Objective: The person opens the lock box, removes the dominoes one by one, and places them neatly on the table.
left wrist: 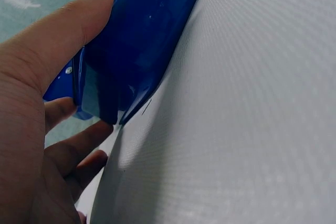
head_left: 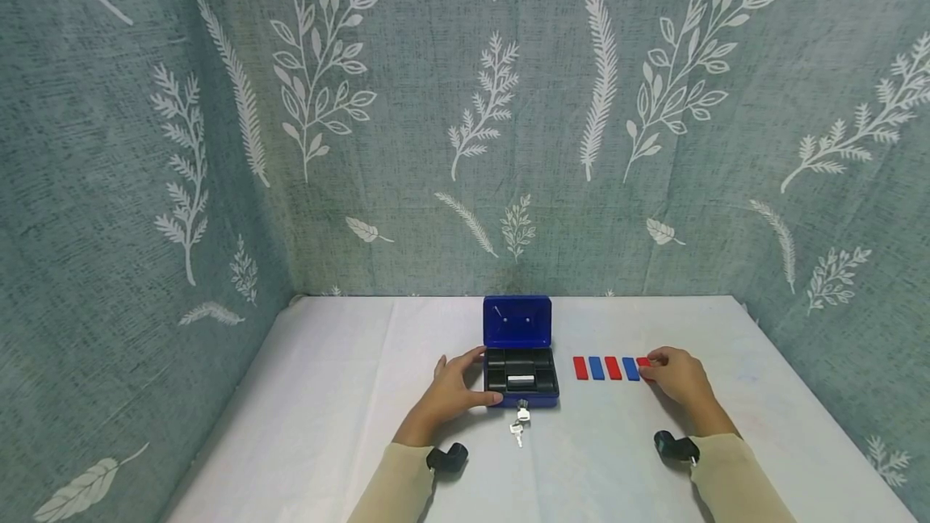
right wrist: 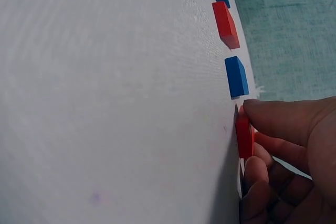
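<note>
A blue cash box [head_left: 523, 400] stands with its lid [head_left: 517, 321] raised, showing a black inner tray [head_left: 539, 360]. My left hand [head_left: 452, 390] holds the box at its left side; the thumb lies on the front rim and the index finger reaches the back left corner. In the left wrist view the thumb presses the blue wall [left wrist: 144, 30] near its top. At the right end of a row of blocks, my right hand [head_left: 680, 376] pinches a flat red block [right wrist: 244, 135] between thumb and fingers. The block's underside is hidden.
Left of the held block, two blue blocks [head_left: 630, 369] and two red blocks [head_left: 613, 368] alternate on the white tabletop [head_left: 341, 394]. Keys [head_left: 517, 429] hang from the box's front lock. A small whitish piece [head_left: 520, 382] shows in the tray. Patterned green cloth [head_left: 429, 248] stands behind.
</note>
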`<state>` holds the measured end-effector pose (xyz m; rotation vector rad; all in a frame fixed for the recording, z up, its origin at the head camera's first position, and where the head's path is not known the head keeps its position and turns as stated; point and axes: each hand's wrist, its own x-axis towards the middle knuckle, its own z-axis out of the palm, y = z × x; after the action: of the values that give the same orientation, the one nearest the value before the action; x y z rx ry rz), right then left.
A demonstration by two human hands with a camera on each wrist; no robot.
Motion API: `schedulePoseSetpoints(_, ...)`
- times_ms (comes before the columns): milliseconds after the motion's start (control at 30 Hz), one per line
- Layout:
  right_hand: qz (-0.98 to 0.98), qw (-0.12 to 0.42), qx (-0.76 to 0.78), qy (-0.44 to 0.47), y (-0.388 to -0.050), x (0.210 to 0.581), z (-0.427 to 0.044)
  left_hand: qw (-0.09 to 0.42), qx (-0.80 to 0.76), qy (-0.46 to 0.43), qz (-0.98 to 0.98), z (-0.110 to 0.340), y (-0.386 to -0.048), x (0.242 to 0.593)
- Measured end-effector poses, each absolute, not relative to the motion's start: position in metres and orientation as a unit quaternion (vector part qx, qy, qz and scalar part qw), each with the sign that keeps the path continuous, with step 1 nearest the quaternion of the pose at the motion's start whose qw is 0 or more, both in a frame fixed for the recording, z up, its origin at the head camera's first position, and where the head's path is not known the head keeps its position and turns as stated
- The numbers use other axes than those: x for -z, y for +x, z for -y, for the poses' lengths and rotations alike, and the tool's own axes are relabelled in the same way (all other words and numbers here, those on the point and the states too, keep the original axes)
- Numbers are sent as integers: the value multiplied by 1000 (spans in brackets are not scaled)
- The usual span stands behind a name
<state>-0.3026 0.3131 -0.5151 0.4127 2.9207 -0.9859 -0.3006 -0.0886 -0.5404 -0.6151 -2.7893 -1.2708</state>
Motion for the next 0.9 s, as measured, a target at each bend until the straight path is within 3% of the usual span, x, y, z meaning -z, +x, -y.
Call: schedulePoseSetpoints(900, -943, 10, 297, 149, -300, 513, -308, 5, 403, -198, 894, 88, -301, 540)
